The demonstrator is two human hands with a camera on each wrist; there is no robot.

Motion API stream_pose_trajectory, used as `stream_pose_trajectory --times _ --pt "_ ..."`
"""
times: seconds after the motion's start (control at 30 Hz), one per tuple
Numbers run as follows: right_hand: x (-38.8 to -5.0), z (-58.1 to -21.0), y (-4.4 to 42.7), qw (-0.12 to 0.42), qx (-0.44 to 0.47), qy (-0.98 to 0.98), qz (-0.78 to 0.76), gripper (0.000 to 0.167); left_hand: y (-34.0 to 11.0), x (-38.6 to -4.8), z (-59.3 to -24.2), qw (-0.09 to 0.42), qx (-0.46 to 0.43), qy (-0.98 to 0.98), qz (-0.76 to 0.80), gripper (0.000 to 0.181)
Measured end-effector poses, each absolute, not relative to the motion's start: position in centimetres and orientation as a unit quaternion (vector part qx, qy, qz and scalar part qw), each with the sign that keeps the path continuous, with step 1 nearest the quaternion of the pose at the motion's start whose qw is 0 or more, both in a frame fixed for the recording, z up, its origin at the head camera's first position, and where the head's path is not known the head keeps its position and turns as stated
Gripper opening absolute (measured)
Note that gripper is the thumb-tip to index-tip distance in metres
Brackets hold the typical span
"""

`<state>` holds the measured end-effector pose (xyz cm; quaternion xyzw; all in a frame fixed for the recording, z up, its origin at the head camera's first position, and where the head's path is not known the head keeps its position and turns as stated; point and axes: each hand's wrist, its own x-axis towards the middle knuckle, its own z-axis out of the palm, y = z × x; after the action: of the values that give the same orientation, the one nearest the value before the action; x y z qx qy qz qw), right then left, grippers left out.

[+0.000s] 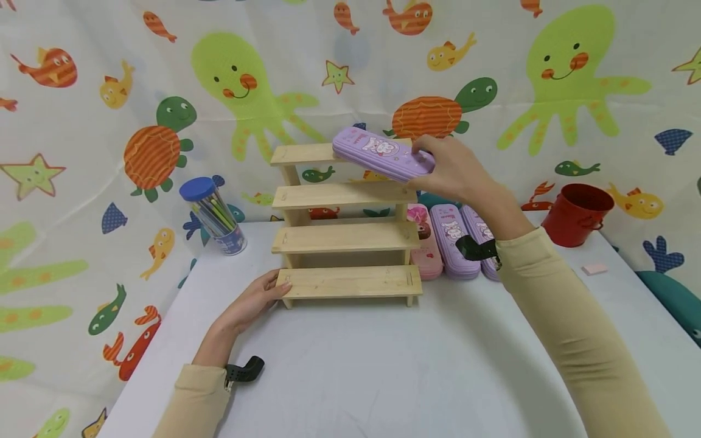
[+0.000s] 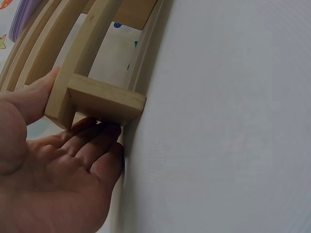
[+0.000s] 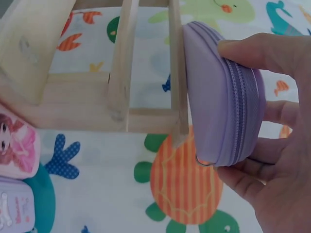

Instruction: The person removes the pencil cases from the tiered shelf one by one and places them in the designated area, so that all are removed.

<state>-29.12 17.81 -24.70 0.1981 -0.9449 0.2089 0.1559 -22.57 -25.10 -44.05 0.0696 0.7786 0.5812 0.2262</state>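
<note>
A purple zippered pencil case (image 1: 378, 152) with a cartoon print is at the top tier of a wooden stepped rack (image 1: 347, 237). My right hand (image 1: 457, 167) grips the case by its right end, thumb on one side and fingers on the other. The case tilts, its left end higher, in front of the top shelf; whether it touches the wood I cannot tell. My left hand (image 1: 257, 301) holds the left end of the lowest shelf, its thumb on top and its fingers beneath, as the left wrist view (image 2: 73, 160) shows.
Right of the rack lie a pink pencil case (image 1: 427, 255) and two purple pencil cases (image 1: 454, 237). A blue-lidded tub of pencils (image 1: 213, 216) stands at the left. Far right are a red bucket (image 1: 577, 216) and a pink eraser (image 1: 594, 269). A printed curtain hangs behind.
</note>
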Motion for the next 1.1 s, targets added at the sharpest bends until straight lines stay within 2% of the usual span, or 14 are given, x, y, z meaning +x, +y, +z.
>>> stream_pose_trajectory --times 0.27,0.77,1.1 --pt "-27.5 -25.2 19.7 0.158 0.166 -0.949 0.218 0.051 -24.9 -22.8 -43.8 0.223 0.067 0.783 0.577 0.081" --pt "-25.2 -26.9 22.1 0.161 0.133 -0.947 0.246 0.053 -25.0 -22.5 -44.0 0.233 0.058 0.78 0.578 0.082" --pt "-23.3 -28.7 24.4 0.171 0.078 -0.942 0.278 0.062 -25.0 -22.5 -43.9 0.232 0.07 0.775 0.584 0.08"
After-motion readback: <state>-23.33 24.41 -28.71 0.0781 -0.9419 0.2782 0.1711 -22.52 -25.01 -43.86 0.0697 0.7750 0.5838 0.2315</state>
